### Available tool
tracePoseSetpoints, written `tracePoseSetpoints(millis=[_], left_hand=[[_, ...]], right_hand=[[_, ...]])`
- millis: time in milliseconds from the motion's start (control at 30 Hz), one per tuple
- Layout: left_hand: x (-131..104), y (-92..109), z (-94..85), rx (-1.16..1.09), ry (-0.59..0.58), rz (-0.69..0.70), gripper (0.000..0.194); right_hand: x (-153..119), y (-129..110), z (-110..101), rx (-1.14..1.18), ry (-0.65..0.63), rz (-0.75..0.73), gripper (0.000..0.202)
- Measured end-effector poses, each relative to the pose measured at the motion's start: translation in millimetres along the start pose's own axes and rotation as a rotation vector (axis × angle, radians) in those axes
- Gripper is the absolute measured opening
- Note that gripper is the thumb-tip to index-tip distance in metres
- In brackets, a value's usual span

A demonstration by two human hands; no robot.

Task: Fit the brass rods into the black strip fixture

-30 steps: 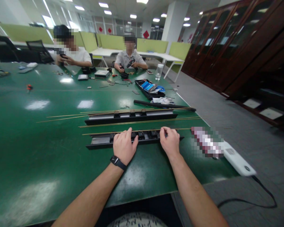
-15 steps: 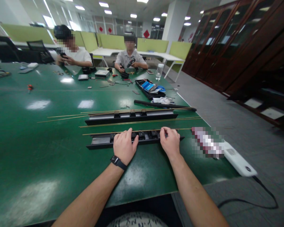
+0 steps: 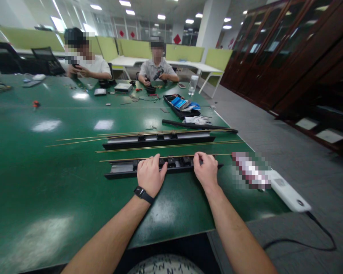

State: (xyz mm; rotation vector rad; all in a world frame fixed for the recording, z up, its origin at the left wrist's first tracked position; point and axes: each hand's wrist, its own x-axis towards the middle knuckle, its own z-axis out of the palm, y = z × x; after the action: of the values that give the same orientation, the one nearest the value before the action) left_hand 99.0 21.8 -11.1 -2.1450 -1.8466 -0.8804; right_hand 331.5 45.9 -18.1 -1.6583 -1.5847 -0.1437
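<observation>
A long black rail with a pale grey inner strip and several black blocks in its channel lies in front of me. My left hand, wearing a black wristband, lies across the rail, fingers curled over the far side and thumb against a block. A thin brass-coloured rod runs along the far edge, passing behind both hands. Near the rail's right end, the thumb and index finger of my right hand are pinched together at the rod. Its exact contact point is hidden.
Behind lies a second black rail with more thin rods. Farther off are a black bar, white gloves and a black tray. A white power bank-like device sits right. Two people sit opposite.
Both hands keep practically the same place and pose on the rail and rod. The view has shifted very slightly.
</observation>
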Motion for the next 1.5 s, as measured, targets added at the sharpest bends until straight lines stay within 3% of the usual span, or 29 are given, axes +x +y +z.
tracePoseSetpoints(millis=[1500], left_hand=[[0.8,2.0,-1.3,0.006,-0.019,-0.025,0.044]], right_hand=[[-0.7,0.5,1.2,0.003,-0.021,0.012,0.026]])
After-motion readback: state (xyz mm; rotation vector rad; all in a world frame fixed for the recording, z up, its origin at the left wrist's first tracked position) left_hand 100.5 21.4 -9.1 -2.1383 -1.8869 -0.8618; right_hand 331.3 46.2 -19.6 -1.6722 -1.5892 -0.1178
